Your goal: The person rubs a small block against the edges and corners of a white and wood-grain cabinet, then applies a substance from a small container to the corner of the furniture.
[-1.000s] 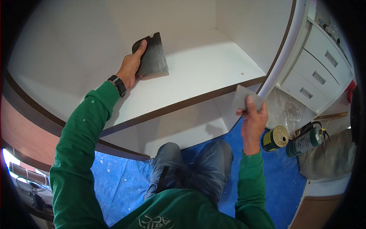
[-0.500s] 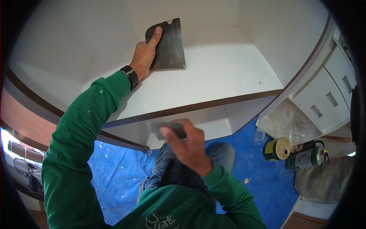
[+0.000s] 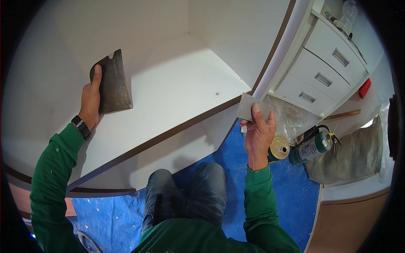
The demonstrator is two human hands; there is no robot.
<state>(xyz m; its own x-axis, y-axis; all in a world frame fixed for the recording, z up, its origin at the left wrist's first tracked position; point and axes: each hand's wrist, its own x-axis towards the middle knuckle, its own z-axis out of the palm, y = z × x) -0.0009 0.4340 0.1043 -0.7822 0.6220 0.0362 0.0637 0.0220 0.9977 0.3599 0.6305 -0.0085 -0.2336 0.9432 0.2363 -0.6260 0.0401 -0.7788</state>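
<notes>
My left hand (image 3: 90, 101) grips a dark flat plate (image 3: 114, 86), with the thumb laid along its face and the fingers behind it. One corner of the plate is rounded and has a small pale notch. It is held over the white shelf (image 3: 168, 92) inside the cabinet. At the shelf's right front corner, my right hand (image 3: 258, 137) pinches a thin grey rectangular scraper (image 3: 249, 107), thumb on top. Whether the scraper touches the shelf edge, I cannot tell.
Brown edging (image 3: 168, 139) runs along the shelf front. White drawers (image 3: 314, 80) stand at the right. A round can (image 3: 279, 147) and a green cylinder (image 3: 310, 148) with a black hose sit on the blue sheet (image 3: 282, 198), near clear plastic wrap (image 3: 291, 118).
The view has turned to the right. My right hand has moved from in front of the lower shelf to the shelf's right corner, scraper still held. My left hand still grips the plate.
</notes>
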